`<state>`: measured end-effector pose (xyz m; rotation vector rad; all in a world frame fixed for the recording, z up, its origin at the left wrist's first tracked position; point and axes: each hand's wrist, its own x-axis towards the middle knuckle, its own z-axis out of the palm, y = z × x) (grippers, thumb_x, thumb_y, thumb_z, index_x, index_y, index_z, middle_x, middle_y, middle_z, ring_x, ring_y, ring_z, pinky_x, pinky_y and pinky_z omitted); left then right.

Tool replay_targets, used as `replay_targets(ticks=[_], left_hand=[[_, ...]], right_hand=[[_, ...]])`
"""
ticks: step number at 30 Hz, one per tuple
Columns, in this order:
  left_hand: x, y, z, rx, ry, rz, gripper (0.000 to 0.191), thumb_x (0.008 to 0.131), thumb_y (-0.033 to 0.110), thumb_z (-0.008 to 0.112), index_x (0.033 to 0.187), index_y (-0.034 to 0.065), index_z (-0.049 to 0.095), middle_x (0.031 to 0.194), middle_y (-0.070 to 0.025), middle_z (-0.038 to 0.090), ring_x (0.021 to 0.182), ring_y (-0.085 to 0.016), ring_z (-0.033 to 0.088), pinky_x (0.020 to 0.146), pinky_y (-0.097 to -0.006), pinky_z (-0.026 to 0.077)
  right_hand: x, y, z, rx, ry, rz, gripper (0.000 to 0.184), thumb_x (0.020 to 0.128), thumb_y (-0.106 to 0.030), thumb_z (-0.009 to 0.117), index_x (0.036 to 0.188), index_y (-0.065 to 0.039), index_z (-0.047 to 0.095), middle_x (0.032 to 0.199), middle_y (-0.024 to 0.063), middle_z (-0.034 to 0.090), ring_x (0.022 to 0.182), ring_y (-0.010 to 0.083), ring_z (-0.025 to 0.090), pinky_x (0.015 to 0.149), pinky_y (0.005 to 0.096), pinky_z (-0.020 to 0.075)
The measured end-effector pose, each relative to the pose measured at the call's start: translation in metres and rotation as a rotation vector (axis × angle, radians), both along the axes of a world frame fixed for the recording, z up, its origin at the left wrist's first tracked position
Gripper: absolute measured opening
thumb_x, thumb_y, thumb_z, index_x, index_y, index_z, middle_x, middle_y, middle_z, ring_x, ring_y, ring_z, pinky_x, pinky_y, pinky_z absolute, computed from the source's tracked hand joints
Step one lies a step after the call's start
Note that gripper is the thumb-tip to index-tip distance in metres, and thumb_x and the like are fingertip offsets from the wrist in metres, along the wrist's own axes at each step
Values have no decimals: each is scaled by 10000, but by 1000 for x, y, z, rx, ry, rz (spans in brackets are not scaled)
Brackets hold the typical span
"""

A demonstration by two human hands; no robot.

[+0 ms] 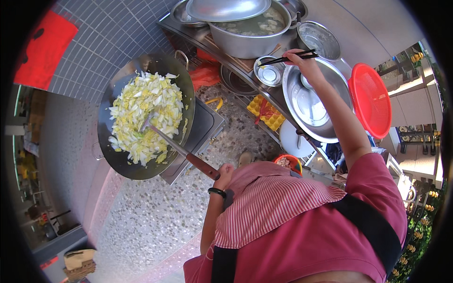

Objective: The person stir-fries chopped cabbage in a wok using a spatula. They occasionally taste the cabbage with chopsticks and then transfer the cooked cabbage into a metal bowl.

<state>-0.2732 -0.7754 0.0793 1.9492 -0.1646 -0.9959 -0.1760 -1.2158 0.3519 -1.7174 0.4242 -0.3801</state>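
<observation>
My right hand [305, 64] grips a pair of black chopsticks [277, 61] above the metal worktop. Their tips are over a small metal bowl [270, 75], close to a bit of yellow-green food at its rim. Low by the striped apron, my left hand [225, 175] has curled fingers. It is beside the end of the spatula's wooden handle [203, 166]; whether it touches the handle cannot be told. The spatula's metal blade [145, 122] rests in chopped napa cabbage [155, 92], heaped in a large wok [141, 171] on a stove [198, 123].
A big metal pot [244, 44] holds cloudy liquid with pale pieces, its lid [228, 9] partly across. Beside the small bowl are a wide metal basin [295, 102], a steel pan [318, 39] and a red plastic basket [371, 102]. Yellow egg trays [272, 118] sit below the worktop.
</observation>
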Motion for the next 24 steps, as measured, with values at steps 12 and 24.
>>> replay_targets(ticks=[12, 24], left_hand=[[134, -325, 42, -616, -98, 652, 289, 855, 118, 547, 1086, -45, 486, 953, -151, 591, 771, -220, 607, 666, -300, 494], [145, -306, 66, -527, -207, 745, 162, 775, 21, 522, 897, -58, 448, 804, -190, 551, 616, -303, 611, 505, -360, 515]], right_hand=[[-87, 16, 19, -259, -115, -21, 156, 868, -53, 538, 975, 13, 631, 890, 97, 635, 822, 137, 595, 749, 248, 461], [-182, 64, 62, -134, -49, -119, 198, 919, -101, 484, 991, 45, 598, 1047, 131, 588, 962, 194, 575, 865, 296, 487]])
